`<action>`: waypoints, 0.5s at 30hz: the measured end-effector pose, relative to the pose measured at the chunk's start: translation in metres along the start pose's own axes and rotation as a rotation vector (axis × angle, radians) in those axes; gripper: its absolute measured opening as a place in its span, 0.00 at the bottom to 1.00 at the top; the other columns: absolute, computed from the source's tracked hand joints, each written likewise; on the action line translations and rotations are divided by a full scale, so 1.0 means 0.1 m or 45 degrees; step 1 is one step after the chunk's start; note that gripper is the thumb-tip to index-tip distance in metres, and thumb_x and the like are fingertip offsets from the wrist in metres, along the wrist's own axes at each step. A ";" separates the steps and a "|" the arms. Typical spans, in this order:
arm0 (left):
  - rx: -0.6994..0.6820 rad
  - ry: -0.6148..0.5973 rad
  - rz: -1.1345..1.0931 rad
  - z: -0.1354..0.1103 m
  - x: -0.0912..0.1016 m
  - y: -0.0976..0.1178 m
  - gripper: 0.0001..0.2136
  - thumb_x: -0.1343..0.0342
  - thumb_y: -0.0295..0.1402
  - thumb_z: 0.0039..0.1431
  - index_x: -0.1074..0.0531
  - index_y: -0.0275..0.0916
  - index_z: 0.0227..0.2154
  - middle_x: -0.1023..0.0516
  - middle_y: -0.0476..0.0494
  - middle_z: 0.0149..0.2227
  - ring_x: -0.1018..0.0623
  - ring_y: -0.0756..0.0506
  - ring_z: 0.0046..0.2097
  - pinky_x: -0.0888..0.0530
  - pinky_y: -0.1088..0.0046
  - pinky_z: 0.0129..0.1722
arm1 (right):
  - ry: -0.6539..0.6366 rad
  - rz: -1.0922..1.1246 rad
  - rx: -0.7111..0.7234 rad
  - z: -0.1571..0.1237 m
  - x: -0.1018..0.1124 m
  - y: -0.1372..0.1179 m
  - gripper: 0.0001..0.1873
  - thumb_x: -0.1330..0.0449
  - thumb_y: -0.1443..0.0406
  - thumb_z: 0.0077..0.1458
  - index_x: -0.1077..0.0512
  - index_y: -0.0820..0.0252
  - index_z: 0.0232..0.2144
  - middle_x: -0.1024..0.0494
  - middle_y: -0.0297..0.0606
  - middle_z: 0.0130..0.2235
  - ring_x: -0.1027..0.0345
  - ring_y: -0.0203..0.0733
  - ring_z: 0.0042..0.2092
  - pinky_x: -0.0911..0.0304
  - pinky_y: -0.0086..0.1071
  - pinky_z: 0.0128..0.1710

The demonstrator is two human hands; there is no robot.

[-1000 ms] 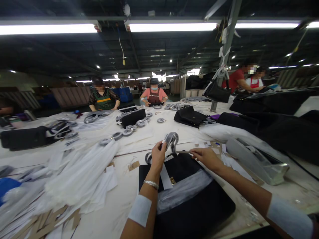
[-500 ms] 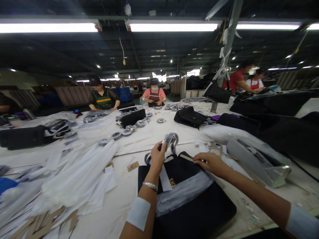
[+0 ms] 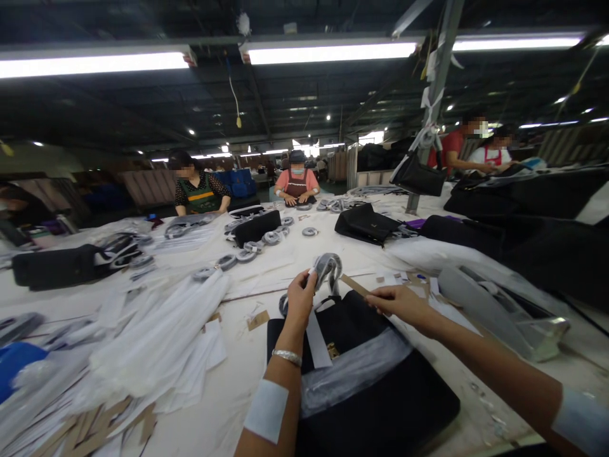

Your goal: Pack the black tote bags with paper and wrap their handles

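Observation:
A black handbag (image 3: 394,393) lies in front of me, with a band of clear film (image 3: 354,374) across it and a gold clasp (image 3: 332,350). My left hand (image 3: 301,298) is closed on the bag's wrapped handle (image 3: 328,270), which loops up above the far edge. A white paper strip (image 3: 318,339) runs down over the bag below that hand. My right hand (image 3: 397,303) pinches one end of a brown cardboard strip (image 3: 354,285), held just above the bag's far right corner. The strip's other end points toward the handle.
White plastic sheets (image 3: 162,336) and brown card strips (image 3: 99,425) are heaped at left. Coiled straps (image 3: 245,255) and other black bags (image 3: 366,223) lie farther back. A clear plastic form (image 3: 495,311) stands at right. Co-workers, one in a brown apron (image 3: 301,184), work across the table.
My right hand has lifted the cardboard strip off the bag's far edge; more of it now shows, pointing left. My left hand stays on the handle. The view has shifted slightly.

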State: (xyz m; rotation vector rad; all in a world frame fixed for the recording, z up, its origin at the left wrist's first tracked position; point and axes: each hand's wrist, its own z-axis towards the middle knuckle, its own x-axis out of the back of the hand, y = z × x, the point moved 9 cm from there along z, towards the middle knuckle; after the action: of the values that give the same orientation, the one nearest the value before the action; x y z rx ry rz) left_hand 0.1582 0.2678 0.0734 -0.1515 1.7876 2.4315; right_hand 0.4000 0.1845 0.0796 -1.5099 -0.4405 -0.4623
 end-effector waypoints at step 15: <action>0.016 -0.229 0.028 -0.04 0.05 0.27 0.20 0.39 0.48 0.56 0.21 0.38 0.45 0.18 0.44 0.39 0.22 0.44 0.44 0.28 0.68 0.47 | 0.138 0.622 0.093 0.56 -0.84 -0.56 0.16 0.36 0.54 0.49 0.18 0.61 0.30 0.19 0.41 0.31 0.29 0.39 0.31 0.34 0.29 0.27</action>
State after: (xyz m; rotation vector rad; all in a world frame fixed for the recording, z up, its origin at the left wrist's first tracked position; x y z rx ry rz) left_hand 0.1495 0.2558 0.0968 0.0860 1.7345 2.3630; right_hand 0.2991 0.2414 0.0819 -1.4523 0.0036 -0.1394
